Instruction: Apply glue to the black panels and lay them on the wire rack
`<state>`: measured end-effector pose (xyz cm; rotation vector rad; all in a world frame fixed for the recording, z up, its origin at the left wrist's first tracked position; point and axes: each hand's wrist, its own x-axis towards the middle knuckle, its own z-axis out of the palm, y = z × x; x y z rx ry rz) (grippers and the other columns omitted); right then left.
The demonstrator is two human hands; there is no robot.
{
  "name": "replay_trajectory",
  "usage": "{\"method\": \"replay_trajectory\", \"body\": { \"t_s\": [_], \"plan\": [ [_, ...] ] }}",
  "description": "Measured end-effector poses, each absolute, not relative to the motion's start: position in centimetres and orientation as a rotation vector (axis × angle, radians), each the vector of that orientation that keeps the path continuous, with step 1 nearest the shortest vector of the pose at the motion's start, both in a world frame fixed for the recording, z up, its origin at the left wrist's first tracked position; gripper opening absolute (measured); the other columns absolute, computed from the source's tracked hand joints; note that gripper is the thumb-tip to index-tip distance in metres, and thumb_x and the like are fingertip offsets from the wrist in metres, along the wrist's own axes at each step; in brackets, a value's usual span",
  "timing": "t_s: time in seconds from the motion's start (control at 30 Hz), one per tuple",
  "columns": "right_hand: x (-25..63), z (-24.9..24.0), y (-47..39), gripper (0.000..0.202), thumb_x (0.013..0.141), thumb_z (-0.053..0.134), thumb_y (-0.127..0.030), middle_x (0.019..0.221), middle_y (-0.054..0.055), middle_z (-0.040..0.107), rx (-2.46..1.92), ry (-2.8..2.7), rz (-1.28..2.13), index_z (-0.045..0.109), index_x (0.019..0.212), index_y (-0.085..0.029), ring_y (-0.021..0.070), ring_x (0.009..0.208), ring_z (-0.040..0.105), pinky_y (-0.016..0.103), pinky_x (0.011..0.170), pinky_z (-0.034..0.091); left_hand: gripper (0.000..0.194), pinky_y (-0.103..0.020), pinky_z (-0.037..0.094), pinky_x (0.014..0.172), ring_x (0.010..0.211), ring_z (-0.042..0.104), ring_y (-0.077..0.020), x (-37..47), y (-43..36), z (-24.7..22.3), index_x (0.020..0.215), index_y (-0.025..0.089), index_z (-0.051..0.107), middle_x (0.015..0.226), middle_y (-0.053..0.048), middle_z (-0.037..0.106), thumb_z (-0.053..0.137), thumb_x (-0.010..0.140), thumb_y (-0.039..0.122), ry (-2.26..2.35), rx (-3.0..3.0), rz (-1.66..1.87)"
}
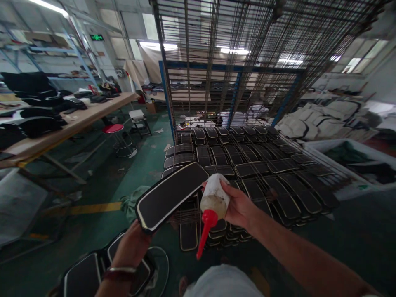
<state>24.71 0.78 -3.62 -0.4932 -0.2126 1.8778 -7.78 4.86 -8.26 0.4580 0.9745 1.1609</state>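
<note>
My left hand (133,244) is closed on the near end of a long black padded panel (173,194) with rounded corners and a pale line round its border. The panel is held up at a slant, its far end close to my right hand (239,206). That hand is wrapped round a smudged white squeeze bottle (215,194), whose red nozzle (204,233) points down toward me. Whether the right fingertips also touch the panel is hidden behind the bottle. Below my left wrist lie more black panels (82,274) of the same kind.
A tall wire rack (176,95) with raised mesh shelves stands ahead, many black panels (252,169) spread over its lower level. At left are a long worktable (102,108) with black pieces and a red stool (113,128). White bundles (328,117) are heaped at right.
</note>
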Motion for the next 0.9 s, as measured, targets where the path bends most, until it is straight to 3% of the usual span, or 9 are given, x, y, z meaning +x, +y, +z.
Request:
{"method": "replay_trajectory", "body": {
  "t_s": [0.07, 0.17, 0.23, 0.33, 0.5, 0.73, 0.9],
  "plan": [
    [26.3, -2.9, 1.1, 0.059, 0.080, 0.107, -0.026, 0.121, 0.013, 0.083, -0.530, -0.277, 1.907, 0.076, 0.127, -0.009, 0.0256, 0.103, 0.083, 0.036, 0.095, 0.069, 0.042, -0.034, 0.071, 0.070, 0.080, 0.086, -0.0288, -9.6, 6.4, -5.7, 0.119, 0.018, 0.085, 0.091, -0.010, 0.090, 0.077, 0.081, 0.002, 1.021, 0.456, 1.101],
    [27.8, -2.1, 1.7, 0.055, 0.082, 0.105, -0.027, 0.115, 0.016, 0.083, -0.598, -0.402, 1.954, 0.076, 0.123, -0.006, 0.0271, 0.100, 0.083, 0.036, 0.095, 0.068, 0.032, -0.047, 0.074, 0.074, 0.089, 0.087, -0.0377, -10.0, 8.1, -1.3, 0.120, 0.010, 0.084, 0.106, -0.023, 0.089, 0.071, 0.091, 0.008, 1.019, 0.563, 0.869],
    [28.3, -1.9, 2.2, 0.052, 0.083, 0.105, -0.029, 0.110, 0.017, 0.083, -0.660, -0.473, 1.975, 0.076, 0.119, -0.006, 0.0270, 0.098, 0.083, 0.036, 0.094, 0.068, 0.032, -0.046, 0.073, 0.075, 0.088, 0.087, -0.0385, -8.7, 8.4, 1.0, 0.118, 0.006, 0.084, 0.107, -0.028, 0.087, 0.077, 0.086, 0.002, 1.033, 0.694, 0.742],
    [28.4, -1.8, 2.8, 0.052, 0.081, 0.105, -0.033, 0.105, 0.014, 0.083, -0.714, -0.532, 1.973, 0.076, 0.116, -0.007, 0.0258, 0.094, 0.083, 0.036, 0.092, 0.068, 0.037, -0.037, 0.072, 0.067, 0.078, 0.086, -0.0329, -5.6, 7.8, 2.8, 0.105, 0.008, 0.086, 0.100, -0.025, 0.087, 0.087, 0.072, -0.010, 1.051, 0.808, 0.625],
    [27.7, -2.1, 2.6, 0.056, 0.079, 0.107, -0.040, 0.099, 0.010, 0.082, -0.677, -0.537, 1.939, 0.075, 0.114, -0.010, 0.0256, 0.086, 0.081, 0.037, 0.082, 0.070, 0.040, -0.038, 0.073, 0.066, 0.076, 0.085, -0.0309, -1.6, 5.9, 1.9, 0.091, 0.015, 0.085, 0.096, -0.016, 0.089, 0.092, 0.062, -0.011, 0.975, 0.821, 0.659],
    [30.7, 0.5, 1.9, 0.056, 0.081, 0.104, -0.043, 0.112, 0.011, 0.082, -0.772, -0.583, 1.564, 0.076, 0.122, -0.017, 0.0289, 0.112, 0.078, 0.040, 0.092, 0.070, 0.049, -0.040, 0.073, 0.064, 0.082, 0.086, -0.0368, -3.1, 4.8, 0.1, 0.099, 0.014, 0.086, 0.100, -0.017, 0.089, 0.096, 0.056, -0.008, 0.992, 0.771, 0.752],
    [32.7, 4.3, 3.2, 0.048, 0.077, 0.104, -0.052, 0.096, 0.004, 0.077, -0.784, -0.836, 1.131, 0.079, 0.106, -0.023, 0.0236, 0.088, 0.074, 0.033, 0.073, 0.068, 0.058, -0.042, 0.074, 0.065, 0.091, 0.086, -0.0416, -3.8, 4.0, 1.4, 0.103, 0.017, 0.089, 0.095, -0.013, 0.089, 0.093, 0.053, -0.012, 1.010, 0.765, 0.708]
  ]
}}
